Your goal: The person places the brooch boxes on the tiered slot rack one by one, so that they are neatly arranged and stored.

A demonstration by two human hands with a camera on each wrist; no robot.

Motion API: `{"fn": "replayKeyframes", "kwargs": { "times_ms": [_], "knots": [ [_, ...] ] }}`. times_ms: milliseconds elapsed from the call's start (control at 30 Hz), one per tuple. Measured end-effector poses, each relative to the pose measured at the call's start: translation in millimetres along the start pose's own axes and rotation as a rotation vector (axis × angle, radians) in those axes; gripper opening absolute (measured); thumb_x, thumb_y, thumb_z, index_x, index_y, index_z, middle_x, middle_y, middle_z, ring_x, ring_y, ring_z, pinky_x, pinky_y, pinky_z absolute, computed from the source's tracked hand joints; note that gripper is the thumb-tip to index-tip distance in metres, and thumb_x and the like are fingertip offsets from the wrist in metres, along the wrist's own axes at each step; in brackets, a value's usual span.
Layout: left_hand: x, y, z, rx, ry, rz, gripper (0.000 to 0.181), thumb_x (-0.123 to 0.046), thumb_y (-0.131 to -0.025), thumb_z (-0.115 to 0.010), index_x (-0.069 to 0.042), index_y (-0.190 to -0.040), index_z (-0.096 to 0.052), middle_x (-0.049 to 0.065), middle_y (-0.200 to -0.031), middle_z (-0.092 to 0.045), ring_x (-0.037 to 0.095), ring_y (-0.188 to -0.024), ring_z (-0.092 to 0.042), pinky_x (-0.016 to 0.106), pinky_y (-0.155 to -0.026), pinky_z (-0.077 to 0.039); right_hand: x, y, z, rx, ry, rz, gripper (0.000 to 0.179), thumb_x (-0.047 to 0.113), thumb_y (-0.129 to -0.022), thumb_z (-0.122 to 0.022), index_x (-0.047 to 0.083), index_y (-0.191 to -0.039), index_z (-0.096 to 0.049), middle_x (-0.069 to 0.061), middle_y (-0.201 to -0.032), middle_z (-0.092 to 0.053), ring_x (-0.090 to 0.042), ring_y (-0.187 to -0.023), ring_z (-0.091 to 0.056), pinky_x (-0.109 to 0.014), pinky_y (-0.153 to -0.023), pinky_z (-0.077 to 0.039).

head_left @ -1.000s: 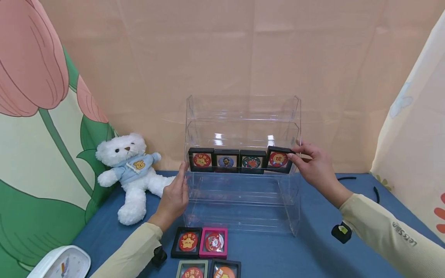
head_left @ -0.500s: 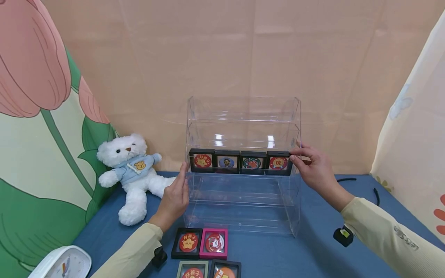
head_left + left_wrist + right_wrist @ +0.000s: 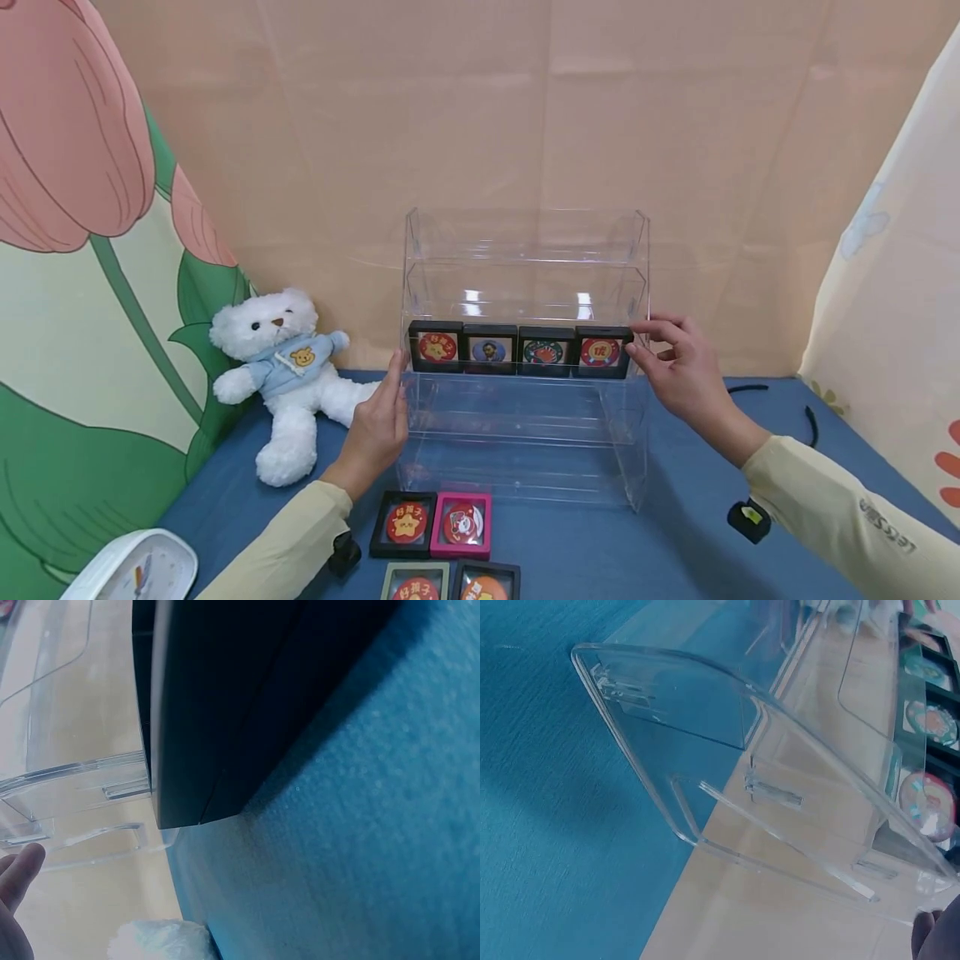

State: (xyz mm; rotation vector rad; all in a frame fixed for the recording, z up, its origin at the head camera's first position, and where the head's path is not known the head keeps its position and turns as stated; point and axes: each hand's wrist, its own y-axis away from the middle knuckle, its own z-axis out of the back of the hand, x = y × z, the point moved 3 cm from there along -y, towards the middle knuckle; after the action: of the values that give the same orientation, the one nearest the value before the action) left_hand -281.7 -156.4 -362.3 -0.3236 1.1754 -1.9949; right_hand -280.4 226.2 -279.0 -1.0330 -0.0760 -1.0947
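A clear acrylic tiered display rack (image 3: pixel 525 408) stands upright on the blue cloth. In its middle tier, several small black display frames lean in a row, each with a round badge. The rightmost black frame (image 3: pixel 602 353) has a red badge and stands level with the others. My right hand (image 3: pixel 684 367) is at the rack's right side, thumb and fingertips beside that frame's upper corner and apart from each other. My left hand (image 3: pixel 377 429) rests with extended fingers against the rack's left side. Its thumb is hidden in the head view.
Before the rack lie a black frame (image 3: pixel 402 525), a pink frame (image 3: pixel 461 526), a grey-green frame (image 3: pixel 415 581) and another black frame (image 3: pixel 486 581). A white teddy bear (image 3: pixel 296 383) sits left. A white clock (image 3: pixel 135 567) occupies the front left corner.
The rightmost frame, tilted and raised a second ago, has settled level in the row. My right hand let go of it and shifted slightly right. The left hand stayed put.
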Motion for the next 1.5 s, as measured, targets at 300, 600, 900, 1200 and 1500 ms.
{"fn": "replayKeyframes", "kwargs": {
  "times_ms": [300,600,900,1200,1500],
  "knots": [
    [0.8,1.0,-1.1,-0.005,-0.007,-0.009,0.052,-0.025,-0.104,-0.027,0.002,-0.148,-0.021,0.018,-0.145,-0.038,0.036,-0.106,-0.059,0.038,-0.077,-0.053,35,21.5,-6,-0.109,0.048,0.228,0.024,0.003,-0.076,-0.076,0.003,-0.099,-0.069,-0.018,-0.117,-0.050,-0.033,-0.111,-0.043,-0.049,-0.078,-0.041],
    [1.7,0.7,-0.2,-0.001,-0.002,-0.017,0.052,-0.017,-0.103,-0.034,0.003,-0.148,-0.021,0.017,-0.146,-0.037,0.035,-0.106,-0.059,0.038,-0.079,-0.051,80,85.4,-50,0.325,-0.089,0.323,0.021,0.015,-0.080,-0.076,0.020,-0.096,-0.064,0.007,-0.110,-0.053,-0.010,-0.096,-0.055,-0.035,-0.076,-0.053],
    [0.5,-0.5,1.0,0.011,-0.008,-0.013,0.067,0.003,-0.089,-0.053,0.002,-0.148,-0.021,0.017,-0.145,-0.038,0.034,-0.108,-0.058,0.038,-0.080,-0.052,81,135.1,-85,0.862,-0.352,0.214,0.022,0.028,-0.092,-0.063,0.015,-0.110,-0.061,0.010,-0.108,-0.051,-0.007,-0.092,-0.056,-0.027,-0.073,-0.052],
    [-0.1,-1.7,-0.7,0.006,0.003,-0.021,0.068,0.004,-0.090,-0.054,0.002,-0.149,-0.020,0.018,-0.144,-0.040,0.033,-0.113,-0.055,0.037,-0.081,-0.051,-1,185.7,-162,0.973,-0.223,0.275,0.055,0.058,-0.084,-0.061,0.029,-0.130,-0.052,0.016,-0.115,-0.049,0.001,-0.096,-0.050,-0.024,-0.073,-0.051],
    [1.3,-0.4,0.6,0.005,-0.007,-0.021,0.064,0.000,-0.093,-0.050,0.002,-0.149,-0.020,0.018,-0.145,-0.038,0.034,-0.112,-0.055,0.036,-0.077,-0.053,61,166.4,-123,0.959,-0.167,0.295,0.050,0.046,-0.088,-0.063,0.008,-0.120,-0.061,0.006,-0.111,-0.054,-0.004,-0.090,-0.045,-0.022,-0.066,-0.048]
  ]
}}
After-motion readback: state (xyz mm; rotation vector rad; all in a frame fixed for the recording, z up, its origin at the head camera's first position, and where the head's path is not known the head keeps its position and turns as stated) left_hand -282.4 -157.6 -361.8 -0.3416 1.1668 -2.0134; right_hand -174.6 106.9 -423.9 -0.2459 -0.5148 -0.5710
